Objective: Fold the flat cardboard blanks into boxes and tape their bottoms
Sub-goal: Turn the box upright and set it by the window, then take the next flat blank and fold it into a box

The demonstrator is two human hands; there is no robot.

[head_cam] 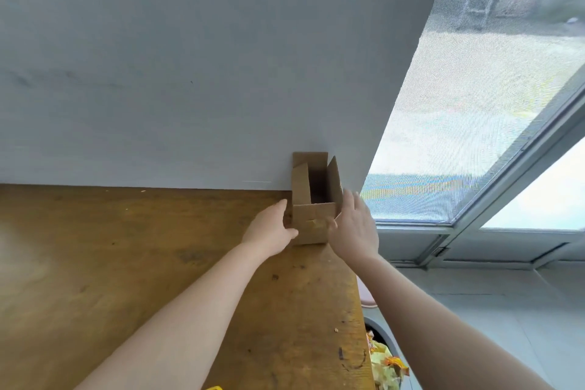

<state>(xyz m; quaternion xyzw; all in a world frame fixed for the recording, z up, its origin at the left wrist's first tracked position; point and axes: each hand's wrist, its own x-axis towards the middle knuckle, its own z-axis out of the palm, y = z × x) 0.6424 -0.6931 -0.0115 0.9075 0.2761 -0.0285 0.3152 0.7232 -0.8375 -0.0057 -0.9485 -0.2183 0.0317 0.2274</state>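
A small yellow thing (215,387) pokes in at the bottom edge, too cropped to identify. To its right, on the floor beside the tabletop (126,263), a grey round bin (375,326) holds crumpled yellow and orange wrappers (384,358). A pale pink object (367,294) sits just beyond the bin, against the tabletop's right edge.

Two bare forearms reach forward over the worn brown wood to the cardboard box (313,222). It stands upright at the far right corner of the tabletop, with its back against the white wall (190,57). The left grip (269,231) lies flat against the box's left side, fingers straight and thumb on the front face near the bottom corner. The right grip (354,225) mirrors it on the right side, fingers spread and straight, thumb touching the front face. Neither is curled round the box.

The box's top is open, with the rear and both side flaps standing up. Its inside is in dark shadow, so I cannot tell whether it holds anything. A small yellowish patch marks the front face.

Right of the wall, a mesh-screened window (459,120) looks onto pale ground outside.
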